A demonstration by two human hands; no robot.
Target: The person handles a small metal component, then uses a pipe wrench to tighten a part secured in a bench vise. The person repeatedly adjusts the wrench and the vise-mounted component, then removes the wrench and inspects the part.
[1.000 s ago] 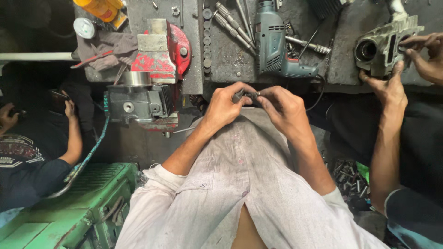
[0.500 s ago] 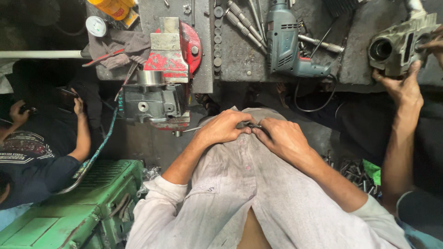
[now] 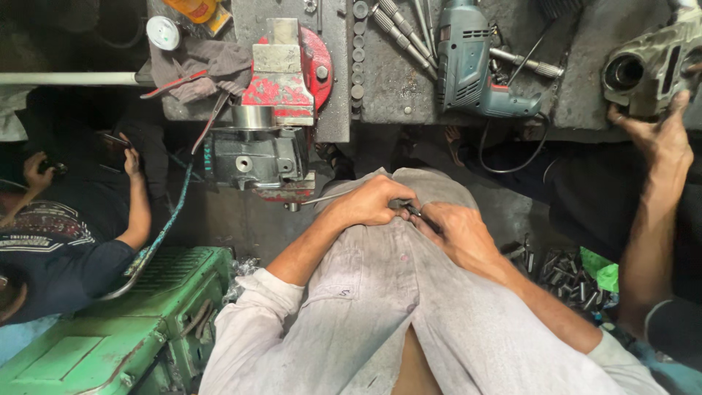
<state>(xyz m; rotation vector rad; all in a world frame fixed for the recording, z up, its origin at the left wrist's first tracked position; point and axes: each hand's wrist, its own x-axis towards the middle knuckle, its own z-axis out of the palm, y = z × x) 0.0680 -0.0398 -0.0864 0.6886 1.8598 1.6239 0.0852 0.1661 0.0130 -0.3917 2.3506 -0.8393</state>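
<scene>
Looking down our pale shirt [image 3: 395, 292], we saw our left hand [image 3: 369, 205] and right hand [image 3: 455, 232] meeting just above the belly, fingers curled closed around a small dark metal piece [image 3: 406, 209] pinched between them; what kind of piece it was we could not tell. Ahead stood the workbench [image 3: 398, 88], with a red bench vise [image 3: 281, 80] clamping a grey metal block [image 3: 256, 157], and a blue-green electric drill [image 3: 472, 62] lying beside a row of bits. At the far right, a co-worker's hand [image 3: 658, 135] gripped a grey cast housing [image 3: 647, 66]. A green machine [image 3: 117, 329] sat at our lower left.
</scene>
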